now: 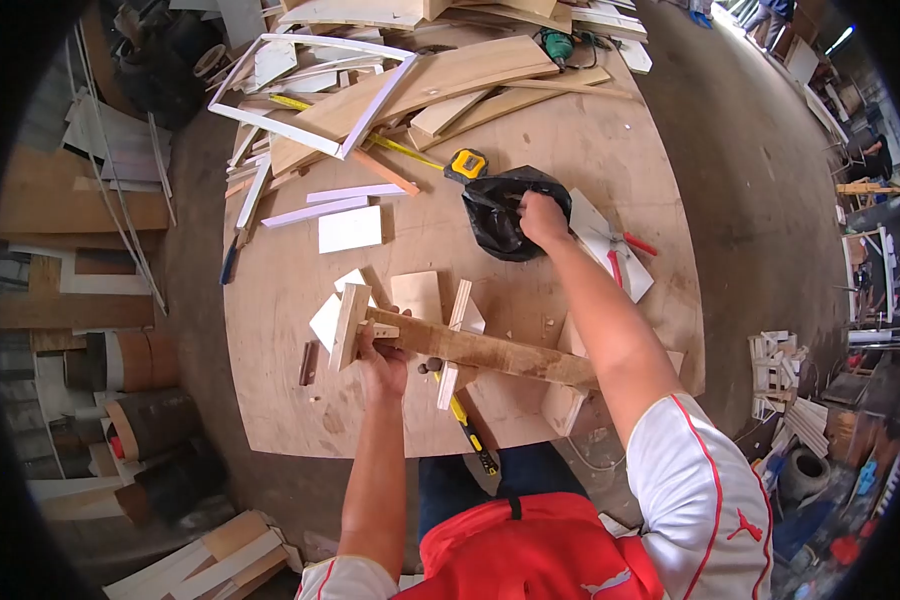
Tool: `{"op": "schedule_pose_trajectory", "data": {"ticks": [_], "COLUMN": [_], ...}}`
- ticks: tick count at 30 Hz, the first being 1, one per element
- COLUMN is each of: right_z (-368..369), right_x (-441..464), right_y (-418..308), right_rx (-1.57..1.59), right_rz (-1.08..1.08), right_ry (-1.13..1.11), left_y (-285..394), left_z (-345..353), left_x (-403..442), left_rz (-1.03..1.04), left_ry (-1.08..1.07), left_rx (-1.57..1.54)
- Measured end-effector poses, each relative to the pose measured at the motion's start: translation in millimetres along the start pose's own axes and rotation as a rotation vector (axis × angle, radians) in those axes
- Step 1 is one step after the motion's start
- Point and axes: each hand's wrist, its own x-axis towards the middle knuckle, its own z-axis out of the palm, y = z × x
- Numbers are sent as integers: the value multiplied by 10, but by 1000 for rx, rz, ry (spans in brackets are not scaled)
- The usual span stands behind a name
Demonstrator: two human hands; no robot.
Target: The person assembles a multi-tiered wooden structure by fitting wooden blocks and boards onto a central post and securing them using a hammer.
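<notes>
My left hand (383, 368) is wrapped from below around the left end of a wooden assembly (490, 352). It is a long brown bar with short crosspieces, lying across the near part of the table. My right hand (542, 218) reaches into the mouth of a crumpled black plastic bag (500, 235). Its fingers look curled, but the tips and anything in them are hidden. Beside the bag are a yellow tape measure (466, 165) and red-handled pliers (625, 254). A yellow-and-black utility knife (475, 437) lies partly under the bar, near the front edge.
A white wooden frame (388, 96), long boards (490, 75) and a green power drill (557, 46) crowd the table's far end. White and pale strips (315, 210) lie left of centre. A blue-handled tool (232, 258) rests at the left edge. Wood scraps (205, 560) lie on the floor.
</notes>
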Motion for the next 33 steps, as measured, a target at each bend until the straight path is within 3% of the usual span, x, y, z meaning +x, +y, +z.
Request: {"op": "schedule_pose_trajectory", "data": {"ticks": [4, 5, 8, 11, 14, 18, 22, 26, 28, 30, 33], "right_z": [-272, -94, -293, -456, -621, -391, -321, -85, -12, 125, 77], "right_x": [-167, -108, -283, -624, -1041, -850, -408, -87, -70, -36, -49], "right_y": [-99, 80, -44, -220, -536, -241, -195, -87, -130, -66, -215], "right_rx": [143, 246, 822, 1176, 1190, 449, 326, -54, -140, -195, -224], "right_rz": [36, -54, 104, 156, 117, -72, -185, -47, 103, 39, 168], "right_ry": [3, 86, -157, -285, -251, 92, 21, 93, 40, 110, 72], "left_y": [32, 38, 6, -34, -15, -42, -17, -91, -123, -142, -97], "left_z": [-12, -18, -97, -180, -137, -228, -122, -93, -181, -188, -95], "left_x": [-120, -141, -152, -107, -125, -21, -65, 43, 151, 204, 189], "left_rz": [30, 34, 43, 5, 14, -6, -7, 1, -22, -27, -31], "left_ry": [-9, -6, -29, -13, 18, -3, 29, 0, -31, -7, -3], "left_rx": [26, 31, 32, 2, -6, 2, 1, -19, -50, -29, -21]}}
